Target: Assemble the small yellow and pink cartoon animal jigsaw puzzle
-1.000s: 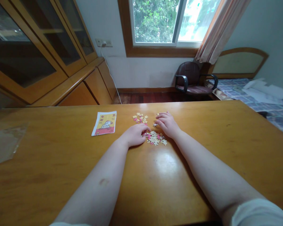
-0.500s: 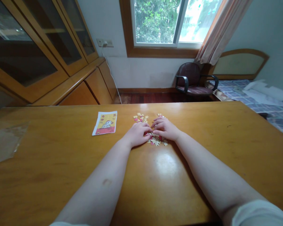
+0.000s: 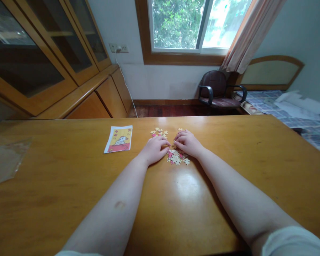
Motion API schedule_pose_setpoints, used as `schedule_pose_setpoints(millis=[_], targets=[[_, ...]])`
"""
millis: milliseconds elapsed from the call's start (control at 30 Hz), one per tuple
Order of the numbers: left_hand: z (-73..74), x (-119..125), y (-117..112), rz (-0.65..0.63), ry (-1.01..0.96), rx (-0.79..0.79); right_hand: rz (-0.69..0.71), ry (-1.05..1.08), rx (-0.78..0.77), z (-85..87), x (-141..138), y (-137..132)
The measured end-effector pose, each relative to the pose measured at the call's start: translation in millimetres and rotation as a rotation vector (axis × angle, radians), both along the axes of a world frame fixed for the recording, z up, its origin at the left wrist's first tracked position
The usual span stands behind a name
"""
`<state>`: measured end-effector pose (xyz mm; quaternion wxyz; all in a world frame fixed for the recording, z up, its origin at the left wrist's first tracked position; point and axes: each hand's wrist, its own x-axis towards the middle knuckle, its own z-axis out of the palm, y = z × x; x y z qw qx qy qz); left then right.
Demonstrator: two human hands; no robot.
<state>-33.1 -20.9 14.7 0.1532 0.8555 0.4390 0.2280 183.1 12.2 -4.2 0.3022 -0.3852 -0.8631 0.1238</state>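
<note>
Left hand (image 3: 158, 147) and right hand (image 3: 189, 143) face each other over the middle of the table (image 3: 216, 213), a narrow gap between their fingertips. On both, the fingers are bent and the palms turned down; from where I stand, the fingertips are too small to tell whether either hand pinches a piece.

Just on the person's side of that gap lies the main pile of puzzle pieces (image 3: 177, 157), thin and knobbly, mostly pale cream with some bright pink among them, flat and overlapping. Beyond the left hand sits a second scatter of pieces (image 3: 158, 131), yellow and pink, partly hidden by the knuckles. A few yellow pieces (image 3: 180, 129) lie just past the right hand.

To the left is a picture card (image 3: 119, 139), white-bordered, showing a white animal on yellow over pink. Farther left, well apart from it, a clear plastic bag (image 3: 8, 160) lies flat.

The far edge of the table runs straight across, near the farthest pieces. Right of the right arm, the wood stretches wide to a slanting side edge. Leftward, the left hand has a shorter stretch before the card. Between the forearms, smooth wood runs back toward the person, with a patch of glare.
</note>
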Motion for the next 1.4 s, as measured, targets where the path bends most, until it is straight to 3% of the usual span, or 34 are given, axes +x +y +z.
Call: schedule_pose_setpoints(millis=[100,267,500,567,767,1000,1167,1233,1400], targets=[[0.4,-0.6,0.6,0.036,-0.017,0.011,-0.076,0.019,-0.004,3.9,4.0,-0.1],[-1.6,-2.0,3.1,0.07,-0.042,0.033,0.18,-0.055,-0.11,19.0,8.9,-7.6],[-4.2,-3.3,5.3,0.076,-0.057,0.037,0.171,-0.069,-0.131,16.4,8.0,-6.7],[-5.0,-3.5,5.7,0.071,-0.058,0.037,0.132,-0.043,-0.122,12.5,8.6,-3.3],[-5.2,-3.4,6.1,0.075,-0.061,0.029,-0.169,-0.003,-0.07,8.4,10.0,0.1],[-1.5,-2.8,4.8,0.083,-0.053,0.016,-0.213,-0.007,-0.03,8.7,10.9,-0.1],[-1.9,-2.8,4.8,0.084,-0.049,0.016,0.066,-0.028,-0.036,12.1,11.4,-2.3],[-2.3,-2.8,5.0,0.084,-0.051,0.015,0.095,-0.078,-0.041,12.6,11.4,-2.2],[-2.0,-2.9,5.5,0.088,-0.056,0.002,-0.194,-0.09,-0.036,8.6,14.0,2.6]])
